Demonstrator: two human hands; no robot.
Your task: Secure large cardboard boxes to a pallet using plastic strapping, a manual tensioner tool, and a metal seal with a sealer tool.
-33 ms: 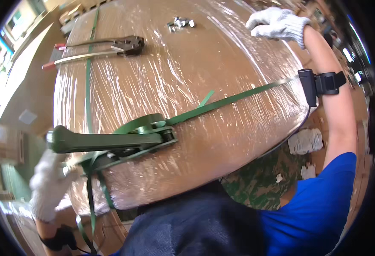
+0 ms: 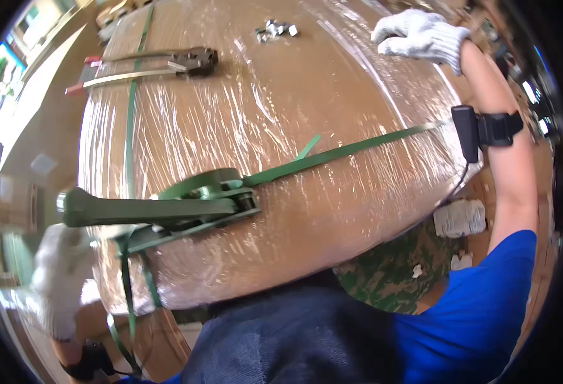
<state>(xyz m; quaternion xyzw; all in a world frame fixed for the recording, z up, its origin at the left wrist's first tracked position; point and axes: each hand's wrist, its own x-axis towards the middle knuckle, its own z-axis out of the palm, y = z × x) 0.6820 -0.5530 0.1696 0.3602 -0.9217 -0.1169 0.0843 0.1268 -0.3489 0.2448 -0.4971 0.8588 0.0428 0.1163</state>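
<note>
A green strapping tensioner [image 2: 195,217] lies at the near left edge of a carton load [image 2: 288,224] wrapped in clear film. Green strap [image 2: 345,153] runs from it to the right edge. My left hand [image 2: 60,278], in a blurred white knit glove, is closed at the tensioner's left end, below its long handle [image 2: 147,211]; some fingers are hidden. At the far right my right hand [image 2: 416,38], also gloved, is open over the wrapped top, with fingers bent and nothing in them. Short strap tails hang beneath the tensioner.
A long-handled crimping tool [image 2: 192,62] with red grips lies across another green strap [image 2: 131,121] at the far left. Metal strap seals [image 2: 275,31] sit in a small pile at the far middle. Camouflage cloth [image 2: 390,265] and a white bag [image 2: 459,218] lie below the right edge.
The tensioner and my left hand have shifted a little to the left together. My right hand stays over the far right of the load, nearly unchanged.
</note>
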